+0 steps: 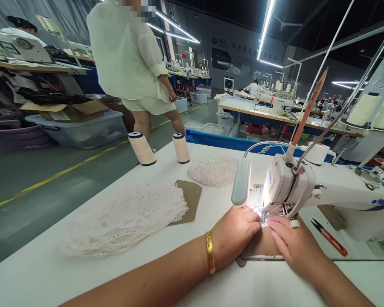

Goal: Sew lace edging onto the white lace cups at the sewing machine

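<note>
A small white lace piece [255, 198] lies under the lit needle area of a white sewing machine [336, 175]. My left hand [235, 234], with a gold bangle [210, 252] on its wrist, presses closed fingers on the lace left of the presser foot [264, 216]. From the right, my right hand [296, 245] holds the lace close to the foot, its fingers together. Both hands rest on the brown machine bed cover [264, 245]. The fingertips partly hide the lace.
Stacked lace pieces [121, 217] lie on brown card [190, 200], with another lace pile [213, 171] behind. Two thread cones [142, 149] stand at the table's far edge. Red-handled thread snips [331, 238] lie right of my hand. A lamp [241, 181] hangs close by. A person [128, 59] is in the aisle.
</note>
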`<state>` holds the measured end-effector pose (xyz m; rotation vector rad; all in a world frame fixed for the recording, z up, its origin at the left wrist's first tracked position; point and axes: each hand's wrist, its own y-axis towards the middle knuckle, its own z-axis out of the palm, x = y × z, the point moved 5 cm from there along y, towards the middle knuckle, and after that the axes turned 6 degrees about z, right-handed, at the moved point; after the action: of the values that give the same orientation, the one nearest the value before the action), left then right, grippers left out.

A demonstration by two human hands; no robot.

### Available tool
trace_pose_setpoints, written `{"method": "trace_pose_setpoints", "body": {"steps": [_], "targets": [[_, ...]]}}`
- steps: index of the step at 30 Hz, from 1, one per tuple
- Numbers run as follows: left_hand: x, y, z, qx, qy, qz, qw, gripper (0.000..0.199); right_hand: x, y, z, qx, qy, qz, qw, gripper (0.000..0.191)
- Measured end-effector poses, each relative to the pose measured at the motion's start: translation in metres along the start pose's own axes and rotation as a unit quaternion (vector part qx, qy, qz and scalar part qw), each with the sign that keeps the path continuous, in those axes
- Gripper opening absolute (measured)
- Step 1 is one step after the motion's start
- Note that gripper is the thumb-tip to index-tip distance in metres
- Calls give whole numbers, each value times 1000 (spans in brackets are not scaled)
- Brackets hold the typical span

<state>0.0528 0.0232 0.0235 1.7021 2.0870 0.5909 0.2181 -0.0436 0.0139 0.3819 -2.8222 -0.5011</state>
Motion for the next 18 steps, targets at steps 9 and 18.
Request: {"method": "trace_pose_setpoints", "body": {"steps": [9, 18], "targets": [[3, -1, 5, 27, -6, -22, 999, 26, -4, 0, 2, -11, -39, 1, 999, 38], [16, 2, -6, 53, -34, -68, 996, 14, -8, -4, 7, -23, -16, 2, 1000, 39]]}}
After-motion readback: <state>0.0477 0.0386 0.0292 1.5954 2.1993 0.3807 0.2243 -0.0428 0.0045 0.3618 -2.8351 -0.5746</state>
